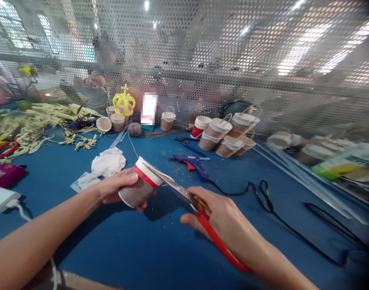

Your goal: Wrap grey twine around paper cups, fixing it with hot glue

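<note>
My left hand [119, 186] is wrapped round a paper cup [138, 191], which tilts to the right. Grey-brown cord winds round the cup's lower part, below a red band and a white rim. From the rim a strand runs back to a grey ball of yarn [134, 129]. My right hand [216, 209] grips red-handled scissors [213, 235], whose blades lie along the cup's rim. A blue glue gun [193, 163] rests on the table beyond the scissors.
Wrapped cups with handles [218, 128] stand at the back right. Crumpled white material [108, 162] lies left of the held cup. Dried plant strips [45, 117] cover the back left. A black cable [272, 209] and clear glue sticks [305, 177] lie right. Behind rises a perforated metal screen [184, 48].
</note>
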Action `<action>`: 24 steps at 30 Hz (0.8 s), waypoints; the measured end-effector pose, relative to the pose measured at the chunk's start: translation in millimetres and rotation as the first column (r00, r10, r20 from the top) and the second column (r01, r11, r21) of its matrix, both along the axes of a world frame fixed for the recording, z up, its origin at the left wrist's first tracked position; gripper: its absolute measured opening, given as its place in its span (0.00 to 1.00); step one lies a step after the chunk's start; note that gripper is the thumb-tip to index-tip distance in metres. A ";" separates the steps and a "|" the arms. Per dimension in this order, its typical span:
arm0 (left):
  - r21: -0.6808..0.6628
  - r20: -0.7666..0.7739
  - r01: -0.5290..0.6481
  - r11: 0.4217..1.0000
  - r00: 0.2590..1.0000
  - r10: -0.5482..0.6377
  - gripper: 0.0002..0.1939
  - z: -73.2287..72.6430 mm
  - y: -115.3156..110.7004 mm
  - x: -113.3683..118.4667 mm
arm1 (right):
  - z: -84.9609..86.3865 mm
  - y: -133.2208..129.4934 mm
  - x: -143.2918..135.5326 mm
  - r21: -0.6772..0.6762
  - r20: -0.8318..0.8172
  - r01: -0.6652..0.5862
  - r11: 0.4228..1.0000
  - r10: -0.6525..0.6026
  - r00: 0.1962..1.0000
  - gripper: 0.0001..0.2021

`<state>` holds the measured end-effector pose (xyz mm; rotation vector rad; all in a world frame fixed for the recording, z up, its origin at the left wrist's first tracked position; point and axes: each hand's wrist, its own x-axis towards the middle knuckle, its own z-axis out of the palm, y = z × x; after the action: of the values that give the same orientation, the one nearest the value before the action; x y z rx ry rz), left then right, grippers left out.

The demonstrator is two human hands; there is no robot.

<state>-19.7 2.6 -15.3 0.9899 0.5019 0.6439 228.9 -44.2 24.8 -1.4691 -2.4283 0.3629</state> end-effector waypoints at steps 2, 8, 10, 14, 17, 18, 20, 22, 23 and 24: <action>-0.013 0.008 0.020 1.000 1.000 -0.020 0.37 -1.2 -0.6 0.7 | -1.0 1.2 0.6 -0.004 -0.016 -0.013 1.000 0.013 1.000 0.17; 0.089 -0.201 -0.075 0.993 0.975 0.091 0.35 7.0 -5.2 5.4 | -2.4 3.4 -0.1 -0.016 -0.063 -0.036 0.999 0.035 0.997 0.22; 0.117 -0.230 -0.098 0.988 0.965 0.123 0.35 8.4 -5.6 6.1 | -1.9 3.3 -1.0 -0.022 -0.054 -0.025 0.999 0.024 0.998 0.21; 0.144 -0.238 -0.122 0.982 0.959 0.154 0.33 7.6 -4.5 6.3 | -0.3 2.1 -2.4 -0.038 -0.008 0.008 0.999 -0.009 1.000 0.16; 0.167 -0.229 -0.130 0.977 0.959 0.167 0.34 7.7 -3.9 6.6 | 0.0 1.3 -2.7 -0.038 0.003 0.022 0.999 -0.022 1.000 0.13; 0.177 -0.229 -0.131 0.976 0.959 0.170 0.34 8.0 -3.8 6.5 | -0.1 1.0 -2.7 -0.038 0.004 0.019 0.999 -0.019 1.000 0.12; 0.186 -0.225 -0.136 0.973 0.958 0.177 0.34 8.1 -3.6 5.5 | -0.4 0.4 -2.6 -0.041 0.003 0.010 0.999 -0.010 1.000 0.11; 0.162 -0.197 -0.131 0.978 0.967 0.163 0.36 7.1 -2.8 3.3 | -0.5 -0.3 -2.7 -0.041 -0.002 0.007 0.999 -0.007 1.000 0.11; 0.131 -0.170 -0.120 0.984 0.975 0.141 0.37 6.1 -2.1 1.8 | -0.5 -0.7 -2.7 -0.037 -0.004 0.009 0.999 -0.009 1.000 0.11; 0.090 -0.137 -0.100 0.991 0.984 0.112 0.39 4.9 -1.3 0.3 | -0.3 -1.0 -2.8 -0.030 -0.006 0.011 0.999 -0.011 1.000 0.11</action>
<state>-19.3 1.4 -10.5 1.0979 0.6607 0.6970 226.2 -45.2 24.5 -1.4913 -2.4190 0.4026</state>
